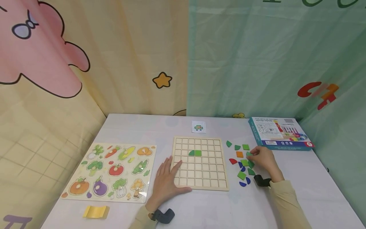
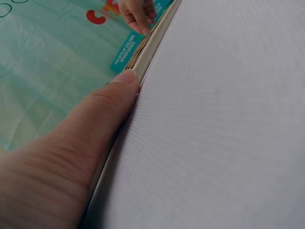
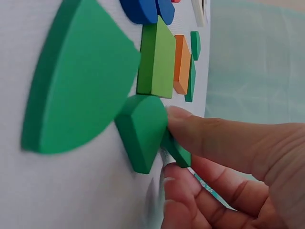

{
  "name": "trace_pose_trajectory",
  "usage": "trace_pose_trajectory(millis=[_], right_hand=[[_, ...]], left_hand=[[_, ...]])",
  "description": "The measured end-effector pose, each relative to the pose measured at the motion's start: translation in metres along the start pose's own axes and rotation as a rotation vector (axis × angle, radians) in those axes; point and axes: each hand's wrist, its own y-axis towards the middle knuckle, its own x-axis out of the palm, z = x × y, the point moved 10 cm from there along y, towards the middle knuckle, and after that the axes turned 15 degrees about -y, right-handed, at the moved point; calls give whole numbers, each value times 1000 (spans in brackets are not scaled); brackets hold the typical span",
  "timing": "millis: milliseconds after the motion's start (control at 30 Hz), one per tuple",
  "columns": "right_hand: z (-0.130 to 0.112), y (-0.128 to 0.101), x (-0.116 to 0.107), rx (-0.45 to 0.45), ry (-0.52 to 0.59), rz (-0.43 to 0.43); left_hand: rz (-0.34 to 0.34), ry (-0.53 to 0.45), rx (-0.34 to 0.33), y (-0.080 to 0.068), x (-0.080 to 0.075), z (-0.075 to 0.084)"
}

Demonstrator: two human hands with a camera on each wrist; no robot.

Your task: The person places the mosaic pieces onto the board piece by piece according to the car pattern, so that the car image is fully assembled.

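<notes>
A wooden grid board [image 1: 200, 187] lies mid-table, with a green quarter-circle block [image 1: 192, 153] and a light-green square block [image 1: 198, 153] side by side in its cells. My left hand [image 1: 166, 181] rests at the board's lower left corner, fingers spread along the left edge and thumb along the near edge. Right of the board, my right hand [image 1: 264, 160] pinches a dark-green quarter-circle block [image 3: 176, 150] between thumb and fingers. Close beside it in the right wrist view lie another green quarter-circle block [image 3: 143, 129], a light-green square block [image 3: 159, 62] and an orange square block [image 3: 181, 64].
Several loose blocks, among them a red quarter-circle [image 1: 233, 161] and blue half-circles [image 1: 242, 184], lie between board and right hand. A pattern card [image 1: 198, 127] lies behind the board, a box [image 1: 281, 133] back right, a vegetable puzzle [image 1: 107, 197] left, a yellow holder [image 1: 96, 212] front left.
</notes>
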Motion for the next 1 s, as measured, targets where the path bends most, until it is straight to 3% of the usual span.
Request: trace_pose_trajectory(millis=[367,667,867,1000], right_hand=[[2,1,0,-41,47,83],[-36,-10,-2,-202,97,91],[-59,-15,-3,-254,158,119],[-74,-16,0,-265,200,88]], left_hand=[[0,-8,1,-1,-1,2],[6,-4,4,0,0,-1],[8,-9,3,0,0,-1],[10,-7,5,0,0,-1]])
